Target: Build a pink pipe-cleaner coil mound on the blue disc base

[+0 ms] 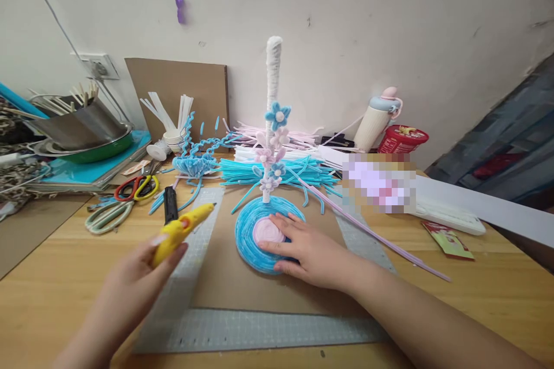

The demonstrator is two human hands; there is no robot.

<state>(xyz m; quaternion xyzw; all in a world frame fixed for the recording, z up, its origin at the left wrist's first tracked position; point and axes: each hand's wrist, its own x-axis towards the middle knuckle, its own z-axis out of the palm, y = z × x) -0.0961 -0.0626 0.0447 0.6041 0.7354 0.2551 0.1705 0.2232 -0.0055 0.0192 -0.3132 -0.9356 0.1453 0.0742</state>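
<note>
My left hand is closed around a yellow hot glue gun, whose dark nozzle points up and to the right. Fingers spread, my right hand lies flat on a coiled disc of blue pipe cleaner with a pink centre. Under the disc is a sheet of brown cardboard. Just behind it a white wrapped stick stands upright, bearing a blue flower at mid-height and several pink, blue and lilac flowers below.
A cutting mat lies under the cardboard. Blue pipe cleaners are heaped behind the stick. Scissors and a metal pot of sticks are at left. At right are a tumbler, a red tub and a white keyboard.
</note>
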